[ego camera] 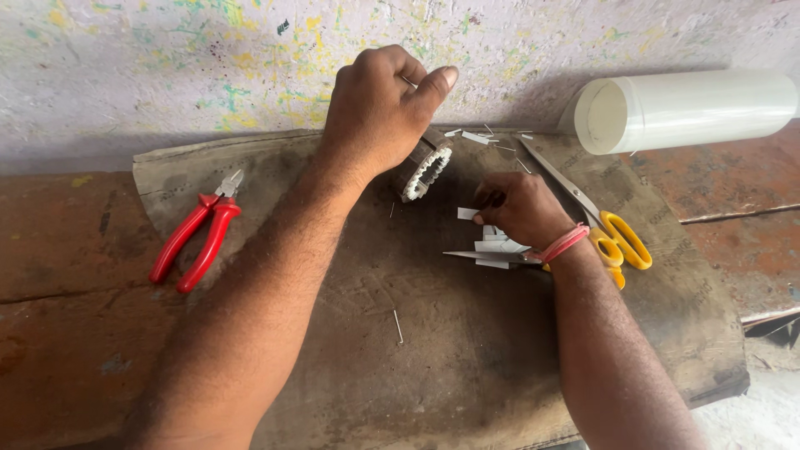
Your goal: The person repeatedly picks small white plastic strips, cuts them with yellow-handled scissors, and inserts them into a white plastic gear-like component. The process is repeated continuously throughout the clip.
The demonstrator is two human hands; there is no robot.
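Indoors, worn brown mat (467,367), paint-flecked wall (167,67), left hand (379,112) gripping ring-shaped core (423,165)

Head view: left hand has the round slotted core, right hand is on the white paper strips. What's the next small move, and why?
Probably lift one white strip toward the round slotted core. The right hand already pinches at the strip pile, while the left hand holds the core tilted with its white-lined slots facing that hand.

No packages, labels, signs or screens appear here. The nearest thing to one is a plain white roll of sheet material (683,108) lying on its side at the far right, against the paint-speckled wall (167,67).
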